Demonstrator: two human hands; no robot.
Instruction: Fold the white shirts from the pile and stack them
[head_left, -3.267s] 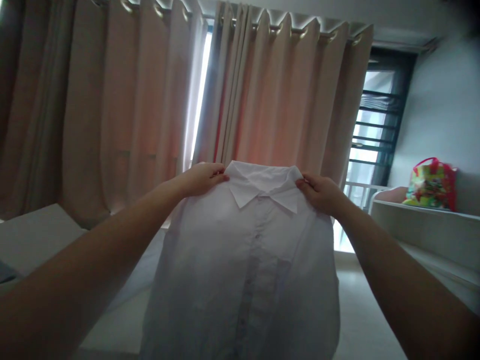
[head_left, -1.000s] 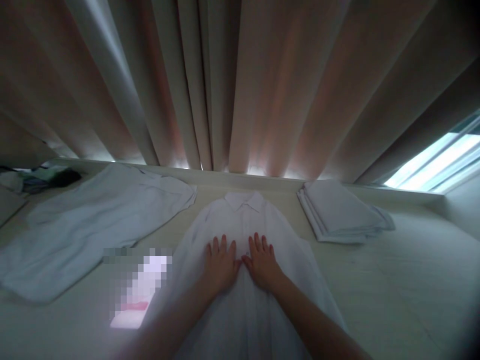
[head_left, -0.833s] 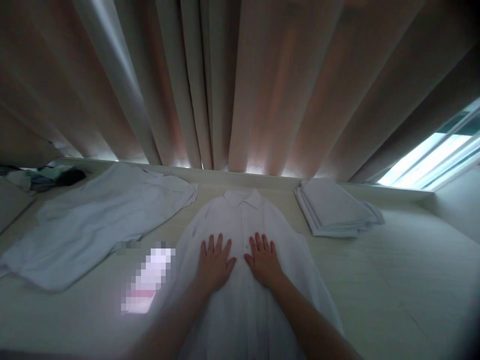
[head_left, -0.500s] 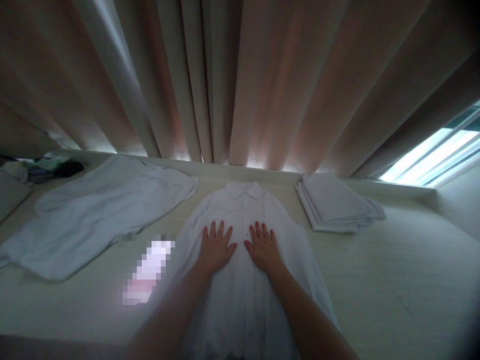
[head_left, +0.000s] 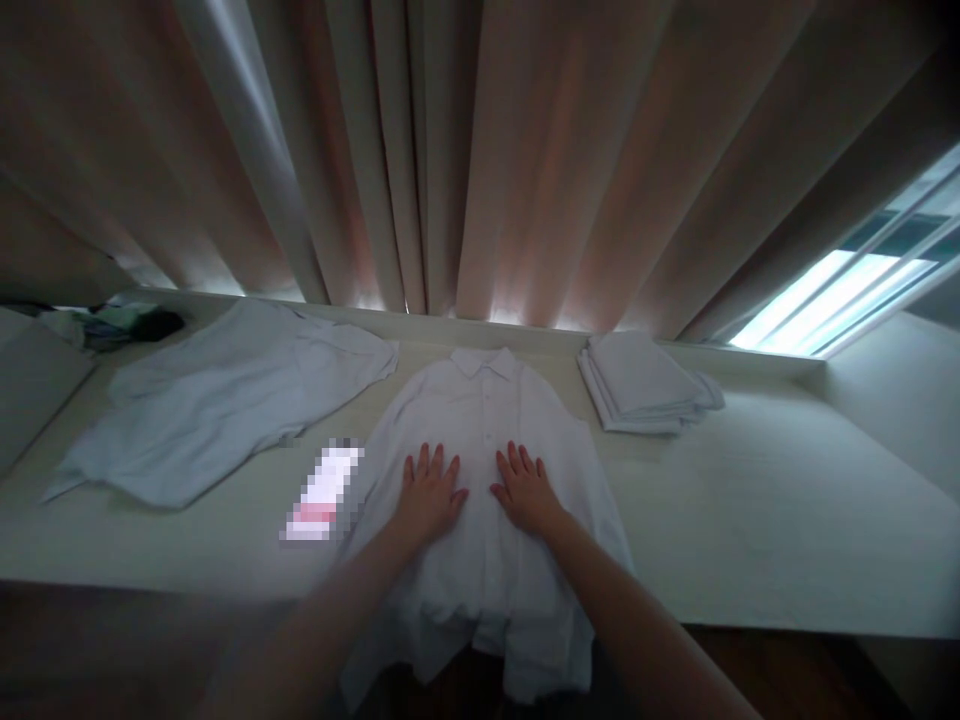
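A white button-up shirt point(head_left: 484, 410) lies front side up on the pale surface, its collar toward the curtain and its hem hanging over the near edge. My left hand point(head_left: 431, 495) rests flat on the left half of its front, fingers spread. On the other side of the button strip, my right hand point(head_left: 527, 490) is also laid flat with fingers apart. Both palms touch the cloth and neither grips it. My forearms cover parts of the shirt's sides.
Another white garment point(head_left: 232, 400) lies spread out at the left. A stack of folded white cloth point(head_left: 637, 385) sits at the right. Between garment and shirt is a blurred-out bright object point(head_left: 322, 495). Dark and green items point(head_left: 135, 325) lie far left; a curtain point(head_left: 540, 180) hangs behind.
My hands have slid a little down the shirt, toward its hem. The view has shifted, so the near edge of the surface and the hanging hem now show.
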